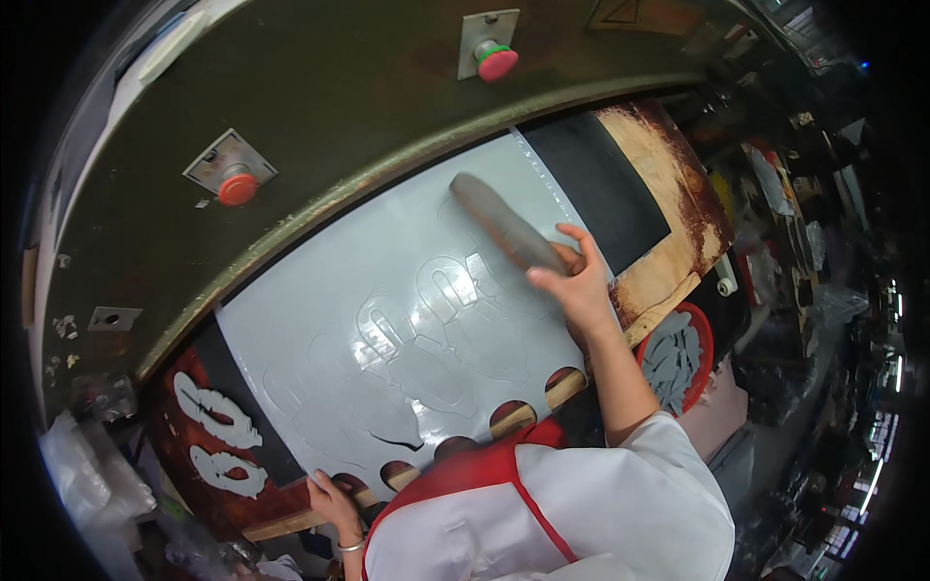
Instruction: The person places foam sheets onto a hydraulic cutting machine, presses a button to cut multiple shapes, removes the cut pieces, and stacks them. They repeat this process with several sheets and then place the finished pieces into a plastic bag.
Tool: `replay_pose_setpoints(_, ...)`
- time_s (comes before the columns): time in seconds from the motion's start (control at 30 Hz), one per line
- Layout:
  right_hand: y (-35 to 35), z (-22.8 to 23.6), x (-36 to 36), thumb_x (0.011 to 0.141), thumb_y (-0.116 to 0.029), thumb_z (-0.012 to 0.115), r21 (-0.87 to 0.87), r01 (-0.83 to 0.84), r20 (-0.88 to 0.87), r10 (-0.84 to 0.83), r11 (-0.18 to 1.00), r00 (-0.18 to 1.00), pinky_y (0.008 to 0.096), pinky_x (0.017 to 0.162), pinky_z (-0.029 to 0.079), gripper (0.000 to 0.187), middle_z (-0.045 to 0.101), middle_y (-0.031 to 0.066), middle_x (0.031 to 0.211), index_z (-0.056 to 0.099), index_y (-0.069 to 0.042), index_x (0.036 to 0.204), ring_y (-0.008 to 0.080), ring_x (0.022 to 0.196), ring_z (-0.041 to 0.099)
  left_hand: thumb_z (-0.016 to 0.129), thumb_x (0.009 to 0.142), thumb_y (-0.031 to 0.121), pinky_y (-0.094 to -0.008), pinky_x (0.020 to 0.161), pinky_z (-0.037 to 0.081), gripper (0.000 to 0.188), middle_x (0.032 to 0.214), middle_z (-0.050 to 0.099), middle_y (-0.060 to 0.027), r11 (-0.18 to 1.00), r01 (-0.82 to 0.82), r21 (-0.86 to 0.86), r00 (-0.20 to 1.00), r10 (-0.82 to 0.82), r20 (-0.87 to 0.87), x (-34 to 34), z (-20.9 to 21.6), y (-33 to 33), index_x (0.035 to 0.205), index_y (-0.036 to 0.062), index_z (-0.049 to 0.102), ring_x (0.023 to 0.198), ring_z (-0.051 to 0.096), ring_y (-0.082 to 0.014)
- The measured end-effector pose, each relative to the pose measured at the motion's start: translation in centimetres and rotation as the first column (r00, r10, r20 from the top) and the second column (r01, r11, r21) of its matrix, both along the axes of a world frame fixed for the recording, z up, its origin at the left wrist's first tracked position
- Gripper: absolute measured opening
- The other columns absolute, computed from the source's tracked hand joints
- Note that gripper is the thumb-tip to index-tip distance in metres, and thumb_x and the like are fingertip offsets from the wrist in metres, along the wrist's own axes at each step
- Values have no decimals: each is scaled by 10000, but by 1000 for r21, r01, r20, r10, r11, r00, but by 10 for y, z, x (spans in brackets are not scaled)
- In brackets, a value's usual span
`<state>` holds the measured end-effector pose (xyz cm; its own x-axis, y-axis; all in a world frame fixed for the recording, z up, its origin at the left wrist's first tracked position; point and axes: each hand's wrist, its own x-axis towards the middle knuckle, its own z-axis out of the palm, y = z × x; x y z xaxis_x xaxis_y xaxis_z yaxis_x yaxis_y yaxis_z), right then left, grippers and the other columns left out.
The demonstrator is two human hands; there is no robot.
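A glossy light-grey sheet [320,290] lies on the work surface, marked with several shoe-shaped cut outlines and with rounded cut-outs along its near edge. My right hand [581,286] grips the near end of a long, curved steel cutting die [509,228], which is slightly blurred. That die sits over the far right part of the sheet. At the sheet's near left edge is my left hand [334,504], its fingertips closed on the border; part of the grip is hidden.
Beyond the sheet stands a dark green press beam [368,126] with two red push buttons [498,63]. White looped pieces [218,416] lie at the left. A black sheet [596,184] covers worn board [659,165] at the right. Grey scraps fill a red basin [705,353].
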<state>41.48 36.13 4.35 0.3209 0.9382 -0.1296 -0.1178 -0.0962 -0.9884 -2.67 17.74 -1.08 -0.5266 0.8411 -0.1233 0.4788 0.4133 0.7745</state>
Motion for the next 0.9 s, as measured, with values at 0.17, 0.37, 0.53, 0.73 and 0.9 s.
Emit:
replay_pose_setpoints(0.17, 24, -5, 22, 662, -115, 832, 99, 64, 700, -115, 993, 705, 339, 935, 457, 751, 580, 175, 1183, 406, -40, 1276, 256, 1104, 569, 433, 1011, 318, -295, 453, 369, 369, 552, 491, -47, 989, -57, -137, 998, 55, -20, -2, -6, -21, 874, -16, 510, 464, 478, -134)
replay_pose_setpoints(0.37, 39, -30, 19, 603, -159, 858, 180, 86, 786, -196, 980, 587, 386, 956, 447, 942, 529, 197, 1239, 354, -39, 1390, 334, 1153, 519, 432, 1010, 312, -328, 513, 415, 383, 620, 563, -98, 988, -33, -148, 997, 23, -67, -10, -17, -13, 976, -52, 545, 533, 528, -189)
replay_pose_setpoints(0.53, 63, -46, 23, 578, -141, 881, 285, 81, 766, -277, 955, 580, 357, 942, 472, 968, 564, 207, 1222, 361, -37, 1388, 316, 1124, 574, 441, 1001, 308, -410, 707, 459, 419, 901, 642, -247, 986, 2, -167, 989, -27, -146, -15, -13, 12, 1110, -81, 550, 761, 581, -353)
replay_pose_setpoints(0.73, 124, -29, 7, 610, -177, 865, 418, 21, 806, -382, 908, 452, 371, 921, 482, 944, 514, 213, 1279, 356, 8, 1383, 316, 1179, 524, 461, 989, 304, -427, 571, 417, 380, 701, 601, -209, 990, -23, -141, 956, -19, -293, -14, -1, 79, 1009, -60, 565, 600, 538, -347)
replay_pose_setpoints(0.9, 201, 35, -17, 803, -392, 677, 591, 111, 699, -575, 799, 425, 507, 1079, 247, 887, 256, 318, 1422, 233, 75, 1412, 467, 1315, 256, 479, 976, 324, -455, 532, 375, 393, 626, 547, -211, 999, 32, 11, 950, -27, -311, -17, 7, 138, 908, -57, 546, 551, 520, -367)
